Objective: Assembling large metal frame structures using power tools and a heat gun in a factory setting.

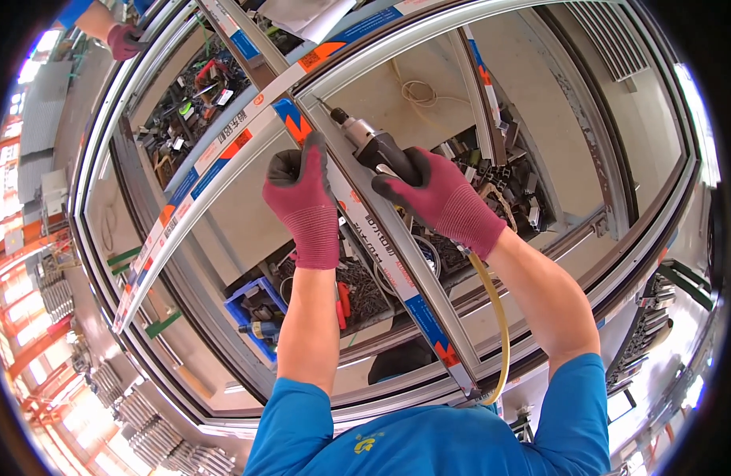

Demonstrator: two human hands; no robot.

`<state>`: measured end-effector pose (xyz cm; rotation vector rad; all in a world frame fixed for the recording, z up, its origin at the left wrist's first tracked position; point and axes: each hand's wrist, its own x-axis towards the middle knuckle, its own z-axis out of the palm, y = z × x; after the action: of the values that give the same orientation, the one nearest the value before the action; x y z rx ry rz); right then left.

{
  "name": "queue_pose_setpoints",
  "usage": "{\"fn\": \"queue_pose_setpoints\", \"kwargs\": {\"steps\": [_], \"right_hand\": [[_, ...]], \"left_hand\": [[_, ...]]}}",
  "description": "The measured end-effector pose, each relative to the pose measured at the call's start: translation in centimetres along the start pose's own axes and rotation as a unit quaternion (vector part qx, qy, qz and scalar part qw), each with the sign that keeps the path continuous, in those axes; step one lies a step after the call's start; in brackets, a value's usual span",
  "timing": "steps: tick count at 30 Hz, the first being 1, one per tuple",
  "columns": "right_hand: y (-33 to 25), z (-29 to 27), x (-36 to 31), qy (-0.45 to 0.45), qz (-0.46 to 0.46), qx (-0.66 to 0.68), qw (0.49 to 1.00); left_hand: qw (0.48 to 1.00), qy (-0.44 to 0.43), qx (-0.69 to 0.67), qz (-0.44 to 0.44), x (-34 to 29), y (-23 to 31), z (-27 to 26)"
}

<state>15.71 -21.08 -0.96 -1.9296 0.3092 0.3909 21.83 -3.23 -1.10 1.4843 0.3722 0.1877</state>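
My right hand [429,190], in a maroon and black work glove, grips an air screwdriver [373,147] with a dark body and silver collar. Its thin bit points up and left toward the corner where a metal crossbar [397,266] meets the long frame bar [250,119]. Whether the tip touches metal I cannot tell. A yellowish air hose [500,325] trails from the tool toward me. On the crossbar's left side is my left hand [302,198], gloved alike, its fingers curled in and its thumb laid along the bar's edge. Anything inside those fingers is hidden.
Beneath the frame, trays hold dark metal parts [373,289]. A blue bin [258,313] sits lower left, beside a red-handled tool [343,305]. White paper [310,16] lies at the far side. Another person's gloved hand [126,41] rests near the frame's far left.
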Motion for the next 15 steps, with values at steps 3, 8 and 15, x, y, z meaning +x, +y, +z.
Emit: {"fn": "queue_pose_setpoints", "kwargs": {"steps": [3,8,15], "right_hand": [[0.1,0.2,0.1,0.011,-0.008,-0.007,1.000],[0.3,0.3,0.0,0.013,-0.018,0.009,1.000],[0.4,0.9,0.3,0.019,-0.028,0.000,0.999]], "left_hand": [[0.999,0.011,0.049,-0.012,0.0,0.1,0.3],[1.000,-0.002,0.021,0.007,0.1,-0.8,-0.2],[0.998,0.005,0.055,-0.014,-0.6,-0.3,0.2]]}}
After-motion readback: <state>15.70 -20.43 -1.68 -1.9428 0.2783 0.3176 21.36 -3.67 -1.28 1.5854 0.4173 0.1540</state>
